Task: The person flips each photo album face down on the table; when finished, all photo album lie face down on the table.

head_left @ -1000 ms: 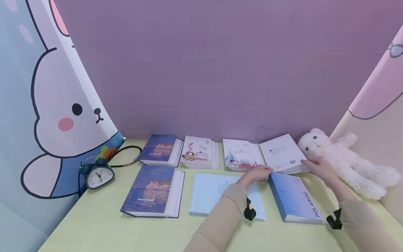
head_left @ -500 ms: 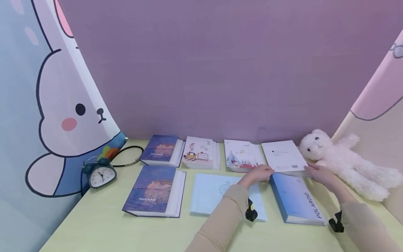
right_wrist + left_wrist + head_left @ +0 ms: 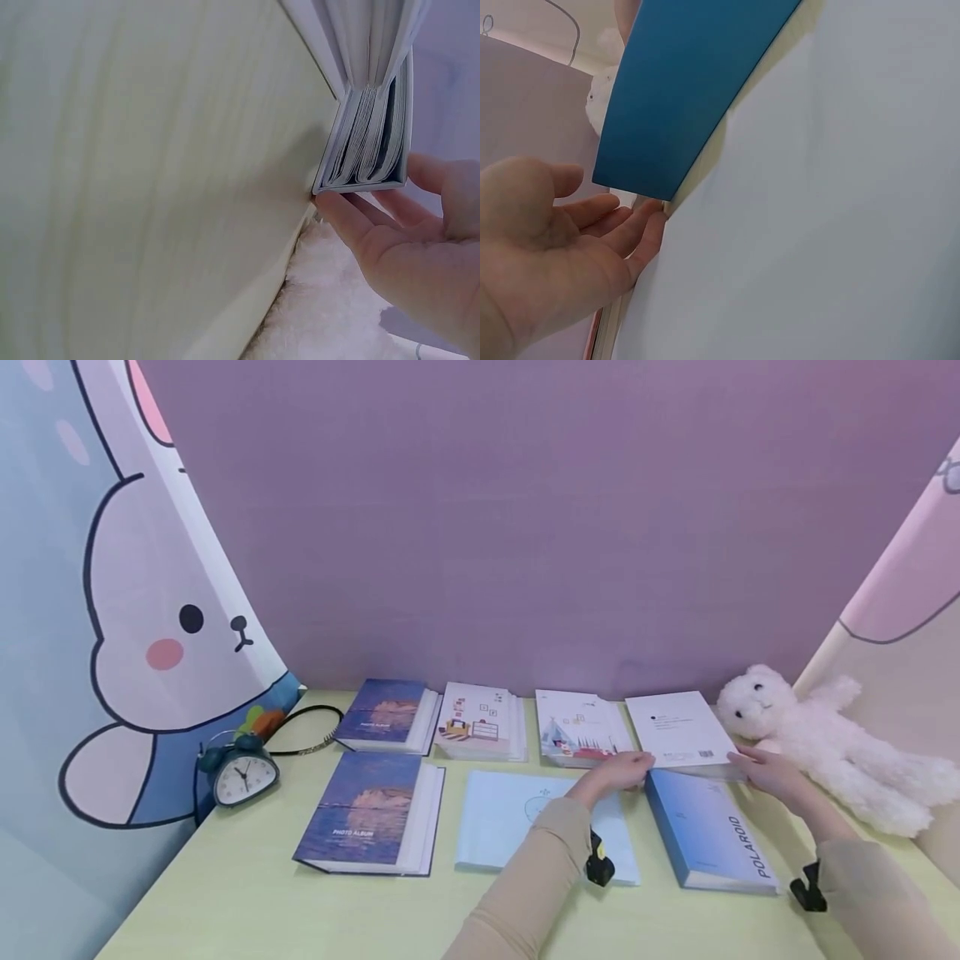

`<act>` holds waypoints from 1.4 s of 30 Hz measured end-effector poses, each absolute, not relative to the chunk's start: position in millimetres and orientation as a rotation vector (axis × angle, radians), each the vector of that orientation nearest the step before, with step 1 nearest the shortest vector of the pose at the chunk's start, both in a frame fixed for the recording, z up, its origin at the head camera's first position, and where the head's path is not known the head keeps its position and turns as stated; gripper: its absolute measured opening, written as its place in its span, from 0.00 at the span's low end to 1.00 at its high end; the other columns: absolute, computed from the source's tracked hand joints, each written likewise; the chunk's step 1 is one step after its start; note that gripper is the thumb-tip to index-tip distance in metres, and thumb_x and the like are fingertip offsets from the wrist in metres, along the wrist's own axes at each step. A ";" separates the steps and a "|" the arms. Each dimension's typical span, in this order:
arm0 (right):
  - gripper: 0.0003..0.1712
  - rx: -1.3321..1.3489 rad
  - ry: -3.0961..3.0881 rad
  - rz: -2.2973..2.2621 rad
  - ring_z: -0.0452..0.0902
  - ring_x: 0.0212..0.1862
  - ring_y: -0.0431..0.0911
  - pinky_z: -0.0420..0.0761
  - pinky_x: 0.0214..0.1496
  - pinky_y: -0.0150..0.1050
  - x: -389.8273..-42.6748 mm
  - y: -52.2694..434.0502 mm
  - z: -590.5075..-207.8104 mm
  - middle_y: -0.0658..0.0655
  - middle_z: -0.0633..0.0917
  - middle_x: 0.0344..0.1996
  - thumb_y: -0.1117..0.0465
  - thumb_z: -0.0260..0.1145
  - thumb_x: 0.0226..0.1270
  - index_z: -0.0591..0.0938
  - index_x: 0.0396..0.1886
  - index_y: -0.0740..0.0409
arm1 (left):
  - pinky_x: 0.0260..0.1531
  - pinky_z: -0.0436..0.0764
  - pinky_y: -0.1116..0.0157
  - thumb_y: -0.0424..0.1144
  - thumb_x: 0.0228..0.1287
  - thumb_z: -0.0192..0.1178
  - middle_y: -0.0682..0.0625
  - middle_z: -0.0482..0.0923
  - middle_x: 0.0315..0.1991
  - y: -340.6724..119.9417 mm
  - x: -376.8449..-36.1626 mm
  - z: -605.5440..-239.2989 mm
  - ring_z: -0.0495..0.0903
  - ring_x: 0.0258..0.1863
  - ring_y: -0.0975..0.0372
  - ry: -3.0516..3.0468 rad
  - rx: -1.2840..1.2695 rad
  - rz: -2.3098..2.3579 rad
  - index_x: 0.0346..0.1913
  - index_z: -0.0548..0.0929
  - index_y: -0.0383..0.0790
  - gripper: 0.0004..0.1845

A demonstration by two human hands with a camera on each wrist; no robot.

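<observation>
A white photo album with small print and a barcode lies in the back row, at its right end. My right hand holds its near right corner. In the right wrist view the thumb is on the cover side and the fingers are at the lower edge. My left hand is at the album's near left corner, fingers loosely bent and thumb apart; the blue POLAROID album partly hides the fingertips in the left wrist view. That blue album lies just in front of the white one.
Left of the white album are a tent-print album, a room-print album and a dark blue album. In front lie a larger PHOTO ALBUM and a pale blue album. An alarm clock and plush toy flank them.
The white album has turned from a slant and come down, lining up with the back row. My right hand moved slightly down with it; my left hand stayed nearly still.
</observation>
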State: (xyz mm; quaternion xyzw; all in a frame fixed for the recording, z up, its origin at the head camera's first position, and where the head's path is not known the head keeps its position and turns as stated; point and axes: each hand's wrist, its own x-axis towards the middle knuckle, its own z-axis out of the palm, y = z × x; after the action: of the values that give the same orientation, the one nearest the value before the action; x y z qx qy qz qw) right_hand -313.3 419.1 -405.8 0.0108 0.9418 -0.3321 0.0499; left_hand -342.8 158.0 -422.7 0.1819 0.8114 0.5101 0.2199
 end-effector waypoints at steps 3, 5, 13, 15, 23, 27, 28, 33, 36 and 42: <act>0.40 0.042 2.868 -1.018 0.76 0.40 0.42 0.76 0.37 0.30 -312.4 417.6 -404.9 0.79 0.74 0.51 0.45 0.44 0.74 0.55 0.67 0.77 | 0.59 0.74 0.63 0.49 0.73 0.43 0.50 0.68 0.66 157.5 -343.1 -423.8 0.71 0.62 0.58 2.230 0.528 1.434 0.68 0.66 0.45 0.24; 0.40 0.044 2.874 -1.012 0.75 0.38 0.40 0.75 0.36 0.30 -311.8 416.2 -404.1 0.75 0.78 0.46 0.45 0.44 0.74 0.55 0.67 0.77 | 0.58 0.74 0.63 0.48 0.73 0.44 0.50 0.68 0.66 157.3 -343.2 -424.5 0.71 0.62 0.57 2.235 0.526 1.440 0.68 0.66 0.45 0.24; 0.40 0.018 2.887 -0.963 0.77 0.40 0.50 0.76 0.40 0.37 -309.1 412.8 -402.0 0.75 0.77 0.47 0.45 0.42 0.75 0.53 0.67 0.77 | 0.57 0.75 0.63 0.48 0.72 0.46 0.50 0.70 0.65 156.7 -342.7 -425.2 0.73 0.60 0.58 2.265 0.517 1.434 0.67 0.68 0.46 0.24; 0.40 0.013 2.887 -0.944 0.77 0.46 0.61 0.78 0.45 0.46 -308.1 412.8 -402.3 0.80 0.72 0.53 0.44 0.40 0.75 0.52 0.67 0.76 | 0.56 0.76 0.64 0.48 0.72 0.46 0.50 0.71 0.64 156.8 -341.8 -425.3 0.74 0.59 0.57 2.265 0.519 1.438 0.67 0.68 0.45 0.24; 0.41 -0.013 2.900 -0.861 0.53 0.60 0.80 0.64 0.56 0.69 -306.1 416.0 -403.6 0.84 0.55 0.61 0.42 0.36 0.75 0.51 0.68 0.75 | 0.52 0.78 0.65 0.46 0.72 0.47 0.49 0.74 0.60 158.4 -337.9 -424.4 0.75 0.57 0.59 2.279 0.521 1.427 0.64 0.72 0.45 0.22; 0.38 -0.076 2.953 -0.864 0.57 0.58 0.78 0.67 0.54 0.67 -305.8 414.5 -400.1 0.84 0.60 0.59 0.46 0.41 0.75 0.56 0.66 0.78 | 0.52 0.78 0.65 0.47 0.72 0.46 0.50 0.74 0.60 158.2 -338.9 -422.6 0.75 0.58 0.59 2.254 0.524 1.423 0.64 0.72 0.44 0.22; 0.37 -0.097 2.982 -0.869 0.59 0.58 0.78 0.68 0.53 0.67 -305.9 413.5 -398.8 0.83 0.63 0.59 0.47 0.43 0.75 0.59 0.65 0.78 | 0.51 0.79 0.64 0.47 0.72 0.46 0.50 0.74 0.60 157.9 -339.5 -421.6 0.74 0.57 0.59 2.244 0.520 1.425 0.64 0.72 0.44 0.22; 0.30 -0.163 3.140 -0.908 0.65 0.55 0.75 0.70 0.50 0.64 -307.6 405.0 -388.6 0.81 0.71 0.54 0.52 0.49 0.73 0.69 0.58 0.78 | 0.44 0.80 0.67 0.47 0.72 0.46 0.51 0.77 0.54 152.2 -345.1 -412.4 0.77 0.49 0.63 2.297 0.588 1.401 0.62 0.74 0.43 0.21; 0.31 -0.171 3.176 -0.985 0.66 0.56 0.74 0.70 0.52 0.64 -308.2 396.6 -379.7 0.80 0.70 0.56 0.52 0.50 0.73 0.67 0.60 0.77 | 0.48 0.77 0.70 0.47 0.73 0.45 0.52 0.77 0.55 146.0 -348.7 -405.5 0.77 0.51 0.64 2.370 0.684 1.386 0.62 0.74 0.43 0.21; 0.29 -0.218 3.241 -1.101 0.70 0.55 0.68 0.70 0.54 0.59 -312.4 370.6 -366.0 0.75 0.74 0.55 0.52 0.52 0.73 0.70 0.60 0.73 | 0.46 0.78 0.71 0.47 0.73 0.46 0.48 0.79 0.54 129.7 -354.2 -394.3 0.79 0.50 0.63 2.438 0.745 1.450 0.62 0.74 0.44 0.20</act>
State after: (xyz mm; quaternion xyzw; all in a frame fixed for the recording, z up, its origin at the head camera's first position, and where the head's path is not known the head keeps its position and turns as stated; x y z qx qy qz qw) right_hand -312.4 370.6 -366.0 -0.0629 0.9352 -0.3177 -0.1434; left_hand -354.2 129.7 -394.3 0.2527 0.8267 0.4918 0.1041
